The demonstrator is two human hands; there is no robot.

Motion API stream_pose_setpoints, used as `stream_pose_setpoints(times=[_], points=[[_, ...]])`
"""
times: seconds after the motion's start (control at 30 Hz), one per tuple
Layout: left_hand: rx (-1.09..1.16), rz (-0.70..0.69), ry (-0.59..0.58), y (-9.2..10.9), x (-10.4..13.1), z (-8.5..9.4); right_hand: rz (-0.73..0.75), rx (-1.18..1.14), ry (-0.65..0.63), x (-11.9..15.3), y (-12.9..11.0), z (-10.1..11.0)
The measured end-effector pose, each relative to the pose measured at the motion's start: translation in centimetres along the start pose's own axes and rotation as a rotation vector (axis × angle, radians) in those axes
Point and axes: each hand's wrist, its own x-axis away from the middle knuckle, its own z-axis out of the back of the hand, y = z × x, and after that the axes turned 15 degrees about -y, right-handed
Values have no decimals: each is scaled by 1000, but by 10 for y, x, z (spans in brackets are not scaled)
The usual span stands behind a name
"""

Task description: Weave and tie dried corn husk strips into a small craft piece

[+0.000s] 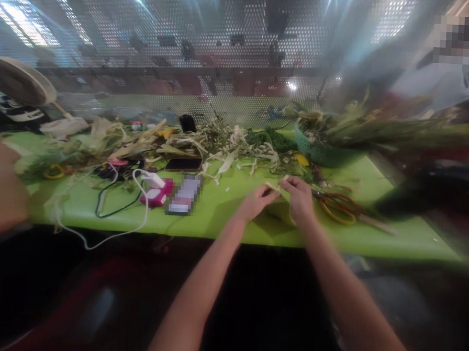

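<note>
Above the green tabletop (232, 220), my left hand (255, 202) and my right hand (297, 195) are close together with fingers pinched. A small pale yellowish strip (272, 187), like a piece of dried plant husk, runs between the fingertips of both; blur hides its exact kind. Just right of my right hand lie scissors (341, 208) with orange-yellow handles. Behind my hands, dried husks and leaf scraps (229, 157) are strewn in a long heap.
A green basket (318, 146) holding long green stalks stands at the back right. Left of my hands lie a phone (185, 195), a magenta power block (158, 192) with cables, and a dark phone (183, 164). A fan (21, 83) and another person's arm (1, 189) are at far left.
</note>
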Motion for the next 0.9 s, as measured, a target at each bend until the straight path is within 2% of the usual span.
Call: stream_pose_setpoints(times=[0.07,0.17,0.27,0.33,0.43,0.53,0.8,0.9], points=[[-66,15,28,1,1,1,37,112,11,-1,-1,4],[-249,39,105,5,3,3,202,410,3,-3,-8,11],[-415,51,135,9,3,2,363,682,-129,-5,-19,14],[-486,87,136,11,3,1,396,763,-218,-6,-25,13],[-510,110,111,12,2,-1,378,727,-273,-10,-27,10],[-454,58,79,12,1,-1,339,596,-300,-14,-22,8],[-259,6,22,9,0,-2,203,266,-252,-14,-2,-9],[-149,41,96,11,0,-2,209,262,-209,-15,-7,-11]])
